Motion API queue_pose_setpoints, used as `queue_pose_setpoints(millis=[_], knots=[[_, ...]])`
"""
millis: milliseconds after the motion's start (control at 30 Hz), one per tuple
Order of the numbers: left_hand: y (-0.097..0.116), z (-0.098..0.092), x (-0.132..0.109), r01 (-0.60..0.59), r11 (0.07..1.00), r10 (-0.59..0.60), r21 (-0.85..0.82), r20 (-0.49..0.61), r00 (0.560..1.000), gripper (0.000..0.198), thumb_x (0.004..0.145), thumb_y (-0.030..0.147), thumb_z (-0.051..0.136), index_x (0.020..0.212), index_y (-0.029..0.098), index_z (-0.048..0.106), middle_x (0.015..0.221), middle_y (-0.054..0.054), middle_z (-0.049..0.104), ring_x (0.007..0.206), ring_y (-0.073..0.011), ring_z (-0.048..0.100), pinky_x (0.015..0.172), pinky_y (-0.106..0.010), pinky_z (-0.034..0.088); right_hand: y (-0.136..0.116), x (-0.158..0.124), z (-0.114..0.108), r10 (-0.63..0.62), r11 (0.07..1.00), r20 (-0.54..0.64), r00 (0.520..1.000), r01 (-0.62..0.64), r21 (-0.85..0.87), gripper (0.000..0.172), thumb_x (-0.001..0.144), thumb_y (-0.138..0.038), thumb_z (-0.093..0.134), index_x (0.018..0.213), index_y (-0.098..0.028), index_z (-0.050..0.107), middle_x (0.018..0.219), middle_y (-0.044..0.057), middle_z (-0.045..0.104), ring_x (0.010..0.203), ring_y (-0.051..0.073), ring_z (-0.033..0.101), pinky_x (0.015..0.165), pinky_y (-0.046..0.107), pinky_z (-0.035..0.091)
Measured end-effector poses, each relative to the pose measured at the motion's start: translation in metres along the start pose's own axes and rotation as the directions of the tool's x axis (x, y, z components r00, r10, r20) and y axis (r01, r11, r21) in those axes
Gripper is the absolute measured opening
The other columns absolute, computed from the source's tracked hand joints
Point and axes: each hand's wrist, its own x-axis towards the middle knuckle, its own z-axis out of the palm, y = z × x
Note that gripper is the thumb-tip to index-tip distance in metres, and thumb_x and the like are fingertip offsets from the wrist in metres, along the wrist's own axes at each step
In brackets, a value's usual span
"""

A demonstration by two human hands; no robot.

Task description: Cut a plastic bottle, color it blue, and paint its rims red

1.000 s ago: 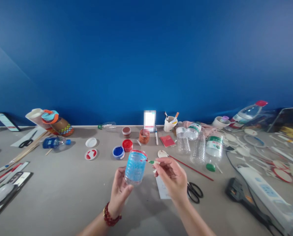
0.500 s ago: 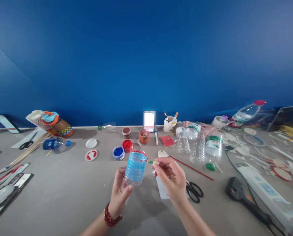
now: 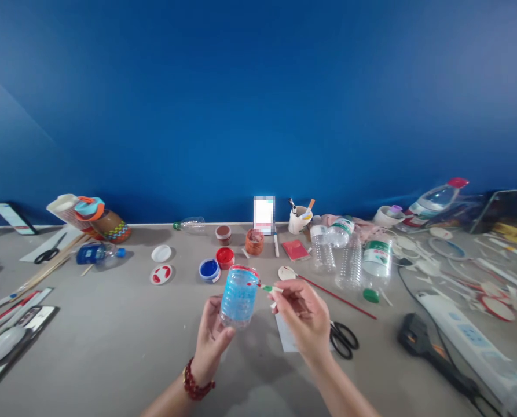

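My left hand (image 3: 212,333) is wrapped round a cut-off clear plastic bottle (image 3: 238,298), painted light blue with red along its rim. The bottle is held above the table, tilted a little. In my right hand (image 3: 304,313), thumb and fingers pinch a small green-and-white strip (image 3: 267,288). Its red-smeared tip is at the right side of the bottle's rim; whether it touches cannot be made out. Behind the bottle stand open jars of red paint (image 3: 225,258) and blue paint (image 3: 209,270). Black-handled scissors (image 3: 344,339) and a white paper (image 3: 285,336) lie partly behind my right hand.
A red-stained lid (image 3: 161,274) lies at left. A long red stick (image 3: 338,297) crosses the table near several clear bottles (image 3: 349,263). At right are a glue gun (image 3: 429,347) and a white power strip (image 3: 466,336). A blue wall (image 3: 258,104) stands behind.
My right hand and the strip have shifted very slightly to the right, and the strip's tip is a little lower. The left hand and bottle look almost the same.
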Motion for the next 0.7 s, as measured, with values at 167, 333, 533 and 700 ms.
queue_pose_setpoints(millis=[167,333,533,700], knots=[[0.0001,-0.0001,-0.0014,-0.001,1.0,0.001,-0.001,0.019,1.0,0.048,0.07,0.045,0.082,0.106,0.021,0.06,0.099,-0.006,0.061,0.088,-0.0214,0.06,0.076,-0.029,0.054,0.0006,-0.0016,0.008,-0.046,0.999,0.061,0.997,0.048,-0.018,0.008,0.087,-0.026,0.067,0.092,-0.02,0.067,0.071,0.003,0.069,0.057,0.014,0.065,0.054,0.023,0.054],[-0.0008,-0.0014,-0.0019,-0.015,1.0,0.015,-0.008,0.002,1.0,0.046,0.071,0.042,0.082,0.108,0.024,0.061,0.103,-0.005,0.061,0.091,-0.0214,0.061,0.077,-0.029,0.054,0.0031,0.0015,0.005,-0.063,0.995,0.02,0.998,0.065,-0.081,0.007,0.087,-0.025,0.066,0.089,-0.019,0.067,0.067,0.001,0.065,0.055,0.013,0.061,0.052,0.023,0.052],[-0.0013,-0.0028,-0.0022,-0.009,1.0,0.01,-0.018,0.033,0.999,0.046,0.073,0.041,0.081,0.109,0.022,0.06,0.102,-0.006,0.061,0.09,-0.0212,0.06,0.077,-0.029,0.054,-0.0032,-0.0018,0.0033,-0.048,0.998,0.033,0.998,0.049,-0.033,0.006,0.087,-0.025,0.066,0.09,-0.02,0.067,0.071,0.003,0.069,0.058,0.014,0.063,0.053,0.024,0.052],[-0.0021,-0.0026,-0.0031,0.003,1.0,-0.002,-0.028,0.021,1.0,0.048,0.071,0.042,0.082,0.109,0.022,0.06,0.103,-0.007,0.06,0.091,-0.0219,0.059,0.078,-0.031,0.054,-0.0006,0.0022,0.0105,-0.049,0.998,0.082,0.995,0.052,-0.034,0.008,0.088,-0.026,0.066,0.093,-0.02,0.067,0.072,0.003,0.069,0.059,0.014,0.063,0.055,0.024,0.052]])
